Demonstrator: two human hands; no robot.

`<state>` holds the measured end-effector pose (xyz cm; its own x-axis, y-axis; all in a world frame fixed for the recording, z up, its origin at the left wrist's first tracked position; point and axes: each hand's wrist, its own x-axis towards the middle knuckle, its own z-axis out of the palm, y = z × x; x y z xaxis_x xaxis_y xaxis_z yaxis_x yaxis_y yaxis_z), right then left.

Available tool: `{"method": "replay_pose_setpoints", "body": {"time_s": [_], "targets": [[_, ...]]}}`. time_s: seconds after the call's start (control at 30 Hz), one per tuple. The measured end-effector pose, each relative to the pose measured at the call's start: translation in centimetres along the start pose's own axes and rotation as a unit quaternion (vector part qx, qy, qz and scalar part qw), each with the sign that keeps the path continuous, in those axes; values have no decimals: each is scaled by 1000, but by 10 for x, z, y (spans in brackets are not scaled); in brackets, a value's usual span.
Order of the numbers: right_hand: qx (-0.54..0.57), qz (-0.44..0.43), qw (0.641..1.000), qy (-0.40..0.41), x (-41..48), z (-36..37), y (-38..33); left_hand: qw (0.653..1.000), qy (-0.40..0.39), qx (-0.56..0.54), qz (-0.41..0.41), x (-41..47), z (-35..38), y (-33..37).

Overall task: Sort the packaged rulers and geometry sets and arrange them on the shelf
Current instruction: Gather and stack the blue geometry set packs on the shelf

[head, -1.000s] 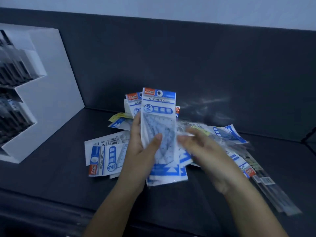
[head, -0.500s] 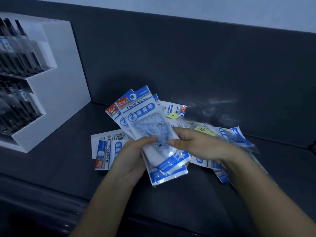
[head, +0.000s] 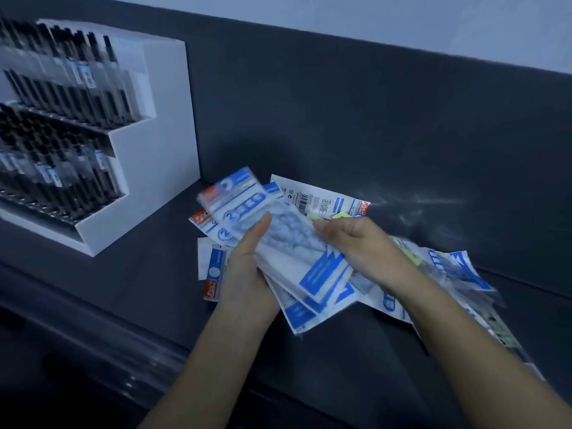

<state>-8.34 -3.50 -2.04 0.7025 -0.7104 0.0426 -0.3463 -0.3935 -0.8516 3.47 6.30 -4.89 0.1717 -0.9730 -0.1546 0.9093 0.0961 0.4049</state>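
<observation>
Shelf: a dark, flat shelf surface (head: 123,274) runs across the view, backed by a dark upright panel (head: 340,103); a pale wall (head: 402,13) shows above the panel.
Display box: a white stepped box (head: 161,150) stands on the shelf at the left against the panel. Its tiers hold rows of dark, slim packaged items (head: 71,88), too blurred to identify.
Held packs: a fanned stack of geometry set packs (head: 322,274), white with blue print and a red corner badge, is lifted just above the shelf in the middle. Its tops tilt up and to the left, and motion blurs it.
Left hand: the left hand (head: 247,274) grips the stack from the left side and underneath, with the thumb laid across the front of the top pack.
Right hand: the right hand (head: 356,246) holds the right edge of the same stack with its fingers curled onto the clear window of the top pack. The exact pinch is blurred.
Loose packs: one pack lies back side up (head: 312,196) behind the hands, with its barcode showing. Another pack (head: 213,267) lies flat under the left wrist. A heap of similar packs (head: 455,270) spreads to the right, behind the right forearm.
Rulers: long narrow clear packs (head: 501,332) trail off at the right edge of the heap. They are blurred and partly hidden by the right arm.
</observation>
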Motion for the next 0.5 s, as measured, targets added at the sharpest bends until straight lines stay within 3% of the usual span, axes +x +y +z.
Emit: {"method": "replay_pose_setpoints", "body": {"time_s": [0.1, 0.17, 0.3, 0.43, 0.5], "targets": [[-73, -69, 994, -33, -1, 0, -9, 998, -49, -25, -11, 1, -7, 3], [-128, -97, 987, -31, 3, 0, -7, 998, -50, -15, 31, 1, -8, 5], [-208, -154, 965, -39, 5, 11, 2, 991, 27, 2, 130, 0, -5, 11], [-150, -149, 977, -29, 12, 7, 6, 978, 109, 16, 176, -5, -8, 27], [-222, -174, 959, -32, 14, 6, 13, 972, 130, 10, 194, -8, -15, 40]]}}
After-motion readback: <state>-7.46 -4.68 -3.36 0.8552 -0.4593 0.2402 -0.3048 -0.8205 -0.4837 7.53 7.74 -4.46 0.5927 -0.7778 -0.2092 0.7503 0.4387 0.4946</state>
